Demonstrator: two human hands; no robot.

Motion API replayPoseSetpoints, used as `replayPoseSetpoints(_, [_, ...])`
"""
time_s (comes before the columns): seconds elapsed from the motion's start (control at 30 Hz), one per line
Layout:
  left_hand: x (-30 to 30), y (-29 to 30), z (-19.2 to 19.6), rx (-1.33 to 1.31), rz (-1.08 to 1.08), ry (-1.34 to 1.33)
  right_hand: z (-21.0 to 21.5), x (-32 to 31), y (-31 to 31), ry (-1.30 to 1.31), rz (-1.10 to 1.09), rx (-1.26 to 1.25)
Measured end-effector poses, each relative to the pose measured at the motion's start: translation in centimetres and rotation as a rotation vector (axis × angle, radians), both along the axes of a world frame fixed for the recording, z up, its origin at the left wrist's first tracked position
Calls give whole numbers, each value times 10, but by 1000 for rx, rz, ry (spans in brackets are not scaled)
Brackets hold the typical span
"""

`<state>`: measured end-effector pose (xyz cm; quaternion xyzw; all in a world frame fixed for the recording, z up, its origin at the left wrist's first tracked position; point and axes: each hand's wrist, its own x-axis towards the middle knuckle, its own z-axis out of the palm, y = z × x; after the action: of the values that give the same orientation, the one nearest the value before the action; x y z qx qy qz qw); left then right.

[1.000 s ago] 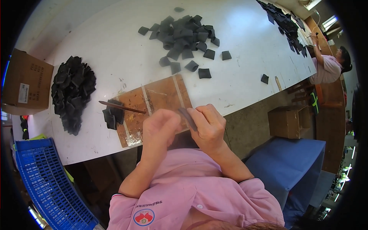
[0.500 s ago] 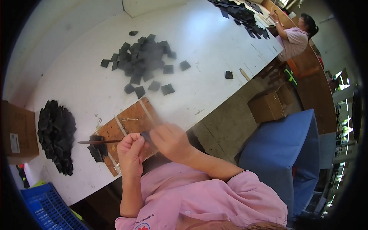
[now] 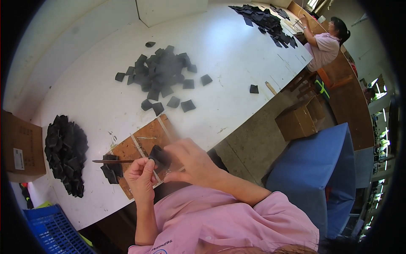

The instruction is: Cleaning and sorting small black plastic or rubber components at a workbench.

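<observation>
Raised over a brown board [image 3: 129, 148] with pale strips, my left hand [image 3: 141, 178] pinches a small black piece [image 3: 159, 155], which looks like soft foam or fabric and stands curled above the fingertips. A thin brown pointed stick [image 3: 111, 161] sticks out leftward from behind the same hand; whether the fingers grip it is hidden. My right hand [image 3: 192, 158] is beside the black piece, slightly blurred, with its thumb spread away from the fingers and nothing visible between them. Several black pieces [image 3: 111, 171] lie on the board's left edge, beneath the stick.
A dense black pile [image 3: 65, 154] lies at the left; scattered black squares [image 3: 160, 72] lie farther back on the white table [image 3: 228, 55]. A cardboard box [image 3: 25, 146] and blue basket [image 3: 55, 230] stand left, a blue fabric bin [image 3: 302, 173] right. A person [image 3: 327, 46] sits far right.
My right hand has opened and drawn slightly away from the black piece, which now shows curled in my left fingers. The whole view has shifted slightly.
</observation>
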<state>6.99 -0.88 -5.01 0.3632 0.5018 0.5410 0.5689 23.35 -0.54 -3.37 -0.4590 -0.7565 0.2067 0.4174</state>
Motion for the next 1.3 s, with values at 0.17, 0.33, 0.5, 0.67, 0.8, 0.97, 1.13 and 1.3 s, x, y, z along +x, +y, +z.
replayPoseSetpoints(0.17, [0, -9, 6, 219, -45, 105, 4, -16, 0, 221, 53, -77])
replayPoseSetpoints(0.33, [4, -17, 14, 165, -40, 145, -5, -28, -5, 241, 5, 6])
replayPoseSetpoints(0.5, [11, -18, -9, 249, 173, 399, -9, -37, -4, -59, -43, 178])
replayPoseSetpoints(0.67, [14, -10, 1, 63, 259, 92, -21, -44, 3, -118, -124, 226])
replayPoseSetpoints(0.8, [4, -4, 6, 0, 152, -323, -29, -41, 9, 156, -173, 165])
replayPoseSetpoints(0.97, [-8, -10, 5, -10, -25, -398, -28, -35, 9, 653, 174, -675])
replayPoseSetpoints(1.13, [8, -9, -6, 294, 332, 245, -29, -37, 16, 1195, 404, -1281])
replayPoseSetpoints(1.3, [-14, -20, -19, 257, 281, 23, -26, -49, 14, 963, 539, -1162])
